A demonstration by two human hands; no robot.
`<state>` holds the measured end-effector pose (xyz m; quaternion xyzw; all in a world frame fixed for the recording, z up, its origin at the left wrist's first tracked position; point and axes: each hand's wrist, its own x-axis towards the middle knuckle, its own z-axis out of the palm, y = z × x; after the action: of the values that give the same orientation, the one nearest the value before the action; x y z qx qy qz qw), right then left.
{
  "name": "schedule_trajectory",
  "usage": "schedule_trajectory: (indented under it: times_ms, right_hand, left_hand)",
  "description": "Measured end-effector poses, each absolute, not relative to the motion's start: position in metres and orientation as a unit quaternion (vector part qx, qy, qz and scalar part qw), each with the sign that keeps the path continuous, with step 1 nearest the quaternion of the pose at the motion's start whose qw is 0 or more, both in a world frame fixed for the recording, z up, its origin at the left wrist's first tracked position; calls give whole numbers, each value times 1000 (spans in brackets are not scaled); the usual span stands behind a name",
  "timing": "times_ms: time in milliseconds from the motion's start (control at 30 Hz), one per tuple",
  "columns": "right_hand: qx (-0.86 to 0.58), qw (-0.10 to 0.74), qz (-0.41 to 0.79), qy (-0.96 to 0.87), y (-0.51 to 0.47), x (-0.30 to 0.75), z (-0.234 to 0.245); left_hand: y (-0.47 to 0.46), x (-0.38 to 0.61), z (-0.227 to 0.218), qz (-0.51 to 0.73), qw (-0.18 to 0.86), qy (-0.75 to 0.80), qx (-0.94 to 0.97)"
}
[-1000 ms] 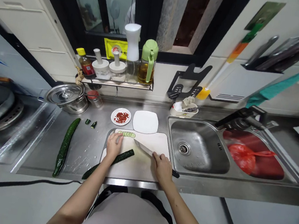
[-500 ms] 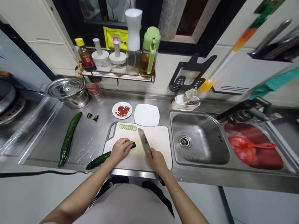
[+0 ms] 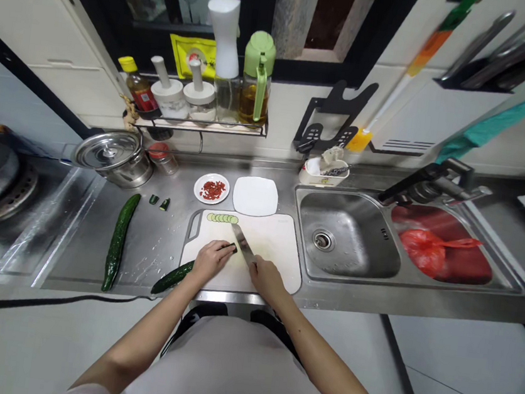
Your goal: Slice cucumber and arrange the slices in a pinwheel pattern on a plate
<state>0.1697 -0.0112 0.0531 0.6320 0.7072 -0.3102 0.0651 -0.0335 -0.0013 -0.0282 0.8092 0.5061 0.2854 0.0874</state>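
My left hand [image 3: 210,258] is curled over the right end of a dark green cucumber [image 3: 172,277] that lies across the front left of the white cutting board [image 3: 275,249]. My right hand [image 3: 266,278] grips the handle of a knife [image 3: 241,244], whose blade rests at the cucumber's end, right beside my left fingertips. A short row of cucumber slices [image 3: 222,218] lies along the board's far edge.
A second whole cucumber [image 3: 118,241] and two cut ends [image 3: 159,201] lie on the steel counter to the left. Behind the board stand a dish of red chilli [image 3: 211,189] and a white plate [image 3: 255,195]. A double sink [image 3: 347,241] is on the right, a lidded pot [image 3: 111,156] at the back left.
My left hand came back from the slices at the board's far edge and settled on the cucumber. The knife swung left until its blade met the cucumber's end.
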Motion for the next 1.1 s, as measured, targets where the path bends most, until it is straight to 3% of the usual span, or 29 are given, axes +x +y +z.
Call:
schedule_trajectory:
  times_ms: [1100]
  right_hand:
    - [622, 109, -328, 702, -19, 153, 55]
  left_hand:
    - [3, -34, -32, 279, 103, 498, 814]
